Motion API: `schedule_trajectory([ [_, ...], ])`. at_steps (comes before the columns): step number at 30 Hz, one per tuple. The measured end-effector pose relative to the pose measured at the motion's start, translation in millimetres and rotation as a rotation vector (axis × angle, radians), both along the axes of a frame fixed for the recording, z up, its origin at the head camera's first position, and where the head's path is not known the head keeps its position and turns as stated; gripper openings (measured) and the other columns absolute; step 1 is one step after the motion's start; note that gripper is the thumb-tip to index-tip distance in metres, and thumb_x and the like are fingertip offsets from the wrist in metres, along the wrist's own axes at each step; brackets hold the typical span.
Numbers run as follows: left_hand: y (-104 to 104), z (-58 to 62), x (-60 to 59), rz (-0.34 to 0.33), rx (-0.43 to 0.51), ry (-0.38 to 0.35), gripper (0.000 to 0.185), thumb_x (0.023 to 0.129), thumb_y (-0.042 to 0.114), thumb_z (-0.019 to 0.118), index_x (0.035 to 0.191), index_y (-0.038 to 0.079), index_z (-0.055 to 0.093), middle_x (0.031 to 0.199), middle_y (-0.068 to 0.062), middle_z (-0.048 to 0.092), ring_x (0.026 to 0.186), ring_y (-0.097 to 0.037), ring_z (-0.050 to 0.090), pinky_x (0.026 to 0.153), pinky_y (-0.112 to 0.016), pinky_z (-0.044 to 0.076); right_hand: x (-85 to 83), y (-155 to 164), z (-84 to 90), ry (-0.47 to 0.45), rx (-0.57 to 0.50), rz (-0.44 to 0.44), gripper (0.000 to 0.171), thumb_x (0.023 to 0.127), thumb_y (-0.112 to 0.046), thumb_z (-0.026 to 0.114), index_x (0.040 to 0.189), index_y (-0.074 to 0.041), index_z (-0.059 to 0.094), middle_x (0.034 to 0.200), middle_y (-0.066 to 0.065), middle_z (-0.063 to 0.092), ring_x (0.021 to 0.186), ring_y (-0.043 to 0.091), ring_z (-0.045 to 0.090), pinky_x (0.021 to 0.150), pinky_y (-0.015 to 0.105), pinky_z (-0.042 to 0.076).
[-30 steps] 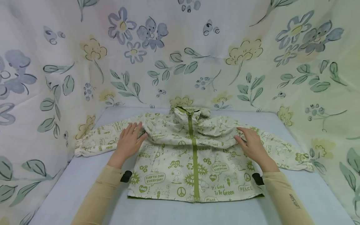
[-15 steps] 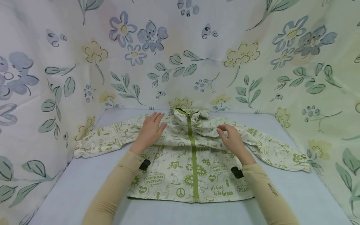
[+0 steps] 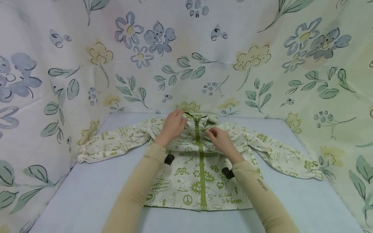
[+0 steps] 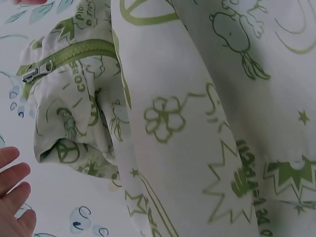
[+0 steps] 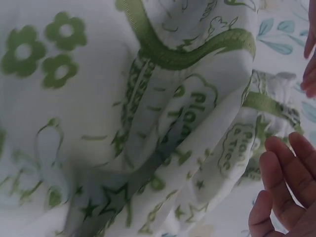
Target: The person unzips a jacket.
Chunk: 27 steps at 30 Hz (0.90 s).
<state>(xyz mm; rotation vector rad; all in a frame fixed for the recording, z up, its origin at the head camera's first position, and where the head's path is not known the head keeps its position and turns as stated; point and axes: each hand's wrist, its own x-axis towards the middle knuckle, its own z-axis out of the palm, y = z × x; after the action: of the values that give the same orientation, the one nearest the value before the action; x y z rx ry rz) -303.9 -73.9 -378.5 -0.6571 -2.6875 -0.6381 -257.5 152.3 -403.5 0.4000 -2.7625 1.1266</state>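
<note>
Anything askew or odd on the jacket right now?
Slightly. The jacket lies flat and zipped, but its hood is bunched at the collar, where the left hand and right hand are. Sleeves angle out unevenly. No damage seen.

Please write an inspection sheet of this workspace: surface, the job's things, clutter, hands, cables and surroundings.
Surface: pale blue table, bare around the garment.
Job's things: cream jacket with green print lies front up, zip closed, both sleeves spread sideways; hood bunched at the far edge.
Clutter: nothing seen.
Hands: left hand rests on the jacket beside the collar, fingers fairly straight. Right hand lies on the chest right of the zip, fingers curled; whether they pinch cloth cannot be told.
Cables: nothing seen; a small black device sits at each wrist.
Surroundings: floral cloth hangs behind and on both sides.
</note>
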Motion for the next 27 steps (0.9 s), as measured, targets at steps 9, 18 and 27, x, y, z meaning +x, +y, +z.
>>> schedule_trajectory([
  [9,23,7.8,-9.4,-0.027,0.028,-0.05,0.038,0.102,0.022,0.035,0.134,0.003,0.045,0.132,-0.014,0.044,0.125,-0.026,0.037,0.104,-0.035,0.028,-12.8,-24,10.7,0.015,-0.007,0.017,0.025,0.097,-0.023,0.051,0.104,-0.002,0.064,0.081,0.007,0.062,0.065,0.017,0.055,0.057,0.033,0.046],
  [18,36,2.7,-13.9,-0.024,-0.088,-0.116,0.034,0.099,0.007,0.038,0.131,0.005,0.048,0.13,-0.011,0.048,0.125,-0.026,0.037,0.109,-0.039,0.017,-14.3,-33,1.4,-0.086,-0.012,0.004,0.024,0.097,-0.018,0.052,0.109,-0.001,0.063,0.098,0.011,0.065,0.082,0.021,0.061,0.068,0.035,0.051],
  [27,35,2.3,-12.1,-0.016,-0.072,-0.144,0.026,0.099,0.012,0.04,0.119,0.005,0.057,0.115,-0.011,0.055,0.114,-0.026,0.047,0.107,-0.04,0.022,-19.2,-41,0.5,-0.129,-0.065,-0.013,0.027,0.097,-0.018,0.051,0.114,0.0,0.061,0.092,0.009,0.065,0.078,0.02,0.061,0.066,0.034,0.05],
])
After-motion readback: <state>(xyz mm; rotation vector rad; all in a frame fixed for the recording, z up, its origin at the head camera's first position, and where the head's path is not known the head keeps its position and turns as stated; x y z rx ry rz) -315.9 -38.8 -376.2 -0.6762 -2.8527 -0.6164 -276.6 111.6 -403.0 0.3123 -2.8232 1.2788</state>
